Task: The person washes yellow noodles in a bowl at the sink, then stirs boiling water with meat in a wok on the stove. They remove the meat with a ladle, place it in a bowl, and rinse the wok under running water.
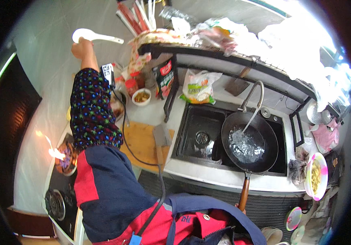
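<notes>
At the upper left, my left hand [83, 50] is stretched out and holds a white spoon [85, 35] by its rounded end, the handle pointing right. Only a sliver of my right hand [244, 209] shows at the end of the wooden handle [245, 191] of a black wok [250, 142]; the apron hides the rest. The wok rests over the right basin of the black sink [201, 131]. Water runs into it from a curved metal faucet [260, 92] and pools in the bottom.
A gas burner [66, 159] burns with tall flames near my left sleeve; another burner [55, 204] shows no flame. A cleaver [161, 136] lies on a wooden cutting board [138, 137]. Jars, a small bowl [141, 97] and bags stand behind. A bowl of food strips [315, 177] is at the right.
</notes>
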`<state>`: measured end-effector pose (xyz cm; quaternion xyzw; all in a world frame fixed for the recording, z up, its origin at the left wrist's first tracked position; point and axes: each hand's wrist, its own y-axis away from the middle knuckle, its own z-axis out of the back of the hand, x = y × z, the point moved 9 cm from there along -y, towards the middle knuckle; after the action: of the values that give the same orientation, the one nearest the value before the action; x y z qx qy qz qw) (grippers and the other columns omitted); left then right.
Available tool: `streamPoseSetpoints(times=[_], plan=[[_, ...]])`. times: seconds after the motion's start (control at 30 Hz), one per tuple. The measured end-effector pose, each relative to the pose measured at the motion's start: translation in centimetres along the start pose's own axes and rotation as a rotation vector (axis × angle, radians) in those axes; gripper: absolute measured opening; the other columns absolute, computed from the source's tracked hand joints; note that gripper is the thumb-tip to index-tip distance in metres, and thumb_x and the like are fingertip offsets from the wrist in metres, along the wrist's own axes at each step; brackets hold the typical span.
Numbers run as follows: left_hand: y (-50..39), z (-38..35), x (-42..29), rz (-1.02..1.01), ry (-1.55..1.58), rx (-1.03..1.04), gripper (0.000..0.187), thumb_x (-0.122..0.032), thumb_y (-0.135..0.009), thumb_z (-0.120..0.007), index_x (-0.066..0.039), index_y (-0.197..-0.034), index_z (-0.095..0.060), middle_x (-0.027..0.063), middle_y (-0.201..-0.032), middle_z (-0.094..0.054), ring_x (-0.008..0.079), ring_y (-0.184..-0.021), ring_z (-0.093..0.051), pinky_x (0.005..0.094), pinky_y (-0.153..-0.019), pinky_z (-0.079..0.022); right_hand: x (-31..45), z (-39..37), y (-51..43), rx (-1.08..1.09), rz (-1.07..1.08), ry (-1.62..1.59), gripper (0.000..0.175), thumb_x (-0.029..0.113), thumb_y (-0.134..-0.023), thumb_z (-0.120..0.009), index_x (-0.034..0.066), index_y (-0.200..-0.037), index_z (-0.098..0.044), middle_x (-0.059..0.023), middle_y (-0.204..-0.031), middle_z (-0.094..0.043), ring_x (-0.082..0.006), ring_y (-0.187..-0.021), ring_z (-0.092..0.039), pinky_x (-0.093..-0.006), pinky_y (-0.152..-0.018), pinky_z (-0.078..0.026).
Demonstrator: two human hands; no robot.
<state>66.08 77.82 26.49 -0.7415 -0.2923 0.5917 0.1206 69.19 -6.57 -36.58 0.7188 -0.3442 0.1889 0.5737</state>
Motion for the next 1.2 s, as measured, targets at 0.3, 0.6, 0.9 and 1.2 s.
streamPoseSetpoints(times=[0.3,0.6,0.9,1.2], plan=[[9.6,4.5,15.6,0.18,-0.252,0.677,0.032,-0.028,-0.082,-0.057,0.004,-0.083,-0.055,0.0117,-0.065,-0.06,0.0198,-0.049,-0.057,0.0296,-0.044,-0.046,-0.2,0.4,1.9,-0.012,-0.036,-0.147,0.027,0.027,-0.086,-0.053,0.0023,-0.098,-0.052,-0.0042,-0.083,-0.056,-0.0134,-0.075,-0.056,-0.0242,-0.069,-0.049],[34.1,12.8,33.1,0.444,-0.705,1.263,0.032,-0.029,-0.081,-0.057,-0.004,-0.101,-0.059,0.0107,-0.063,-0.06,0.0218,-0.048,-0.056,0.0334,-0.05,-0.046,-4.2,4.7,-3.4,0.199,-0.131,-0.126,0.019,0.022,-0.085,-0.054,0.0047,-0.093,-0.054,-0.0033,-0.08,-0.058,-0.0152,-0.075,-0.058,-0.0269,-0.065,-0.049],[33.5,12.9,38.6,0.049,-0.994,1.239,0.024,-0.014,-0.079,-0.047,-0.006,-0.097,-0.061,0.0184,-0.095,-0.06,0.0369,-0.089,-0.057,0.0424,-0.077,-0.044,-3.4,6.0,0.6,-0.261,-0.103,-0.076,0.02,0.022,-0.087,-0.047,0.0037,-0.087,-0.055,-0.0037,-0.073,-0.058,-0.0168,-0.066,-0.059,-0.0299,-0.058,-0.049],[33.7,10.7,29.5,-0.169,-0.844,1.128,0.02,-0.021,-0.076,-0.054,-0.006,-0.081,-0.065,0.0158,-0.084,-0.063,0.0314,-0.08,-0.06,0.0397,-0.07,-0.046,-3.6,6.5,0.6,-0.15,-0.179,-0.193,0.019,0.021,-0.083,-0.052,0.0032,-0.078,-0.054,-0.0062,-0.063,-0.052,-0.0145,-0.054,-0.051,-0.031,-0.05,-0.045]])
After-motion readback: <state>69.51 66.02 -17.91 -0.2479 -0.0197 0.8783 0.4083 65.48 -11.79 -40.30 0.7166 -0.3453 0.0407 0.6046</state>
